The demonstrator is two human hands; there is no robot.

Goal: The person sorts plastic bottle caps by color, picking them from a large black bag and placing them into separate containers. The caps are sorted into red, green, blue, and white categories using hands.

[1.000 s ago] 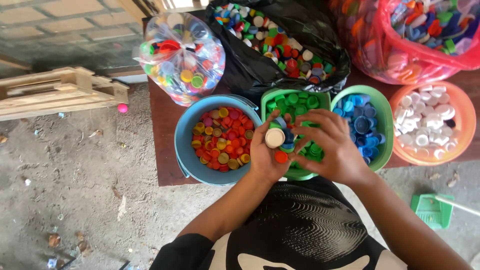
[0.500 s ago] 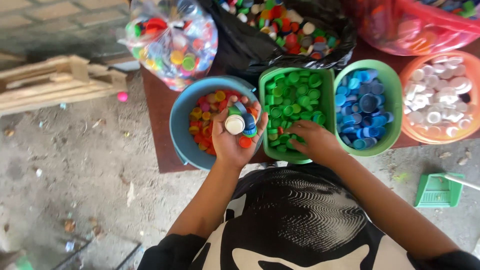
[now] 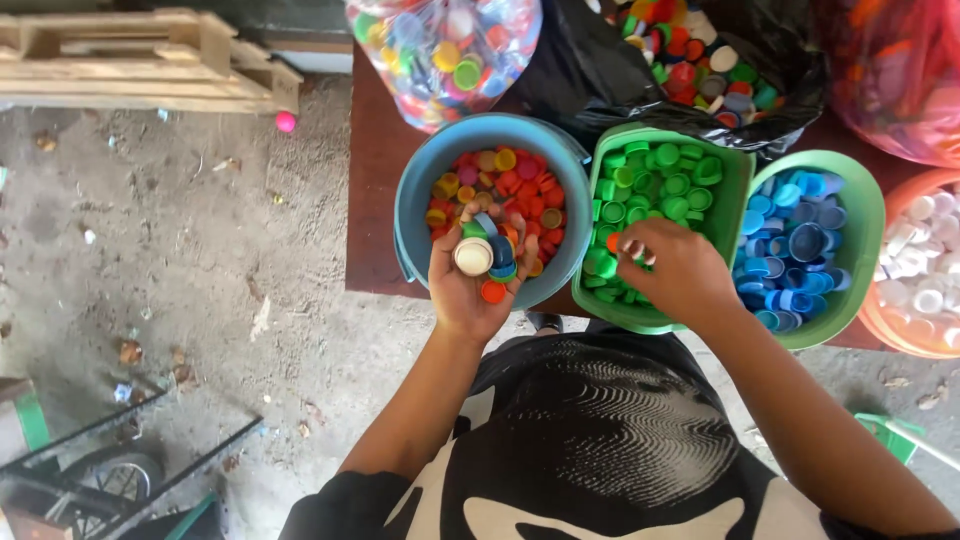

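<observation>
Caps in hand: a mixed handful of bottle caps (image 3: 485, 262), white, blue, orange and green, lies cupped in the left hand (image 3: 475, 280), held over the near rim of the blue bowl (image 3: 412, 205).
Left hand: palm up, fingers curled round the pile; a moment ago it hovered between the blue bowl and the green one, and it has since slid over to the blue bowl's edge.
Right hand: the right hand (image 3: 672, 272) has moved off the pile and now sits over the green tub (image 3: 738, 195), fingertips pinched together, with what looks like a small orange or red cap between them; I cannot be sure what it grips.
What that tells me: caps are being picked off the pile one at a time and carried across to a container, and the pile looks no smaller yet.
Blue bowl: holds red, orange, yellow and pink caps.
Green tub: holds green caps only.
Next along: a round green bowl (image 3: 866, 215) of blue caps, then an orange bowl (image 3: 880, 325) of white ones.
Behind: a clear bag (image 3: 440, 55) and a black bag (image 3: 590, 75) of unsorted caps on the brown table (image 3: 372, 190).
</observation>
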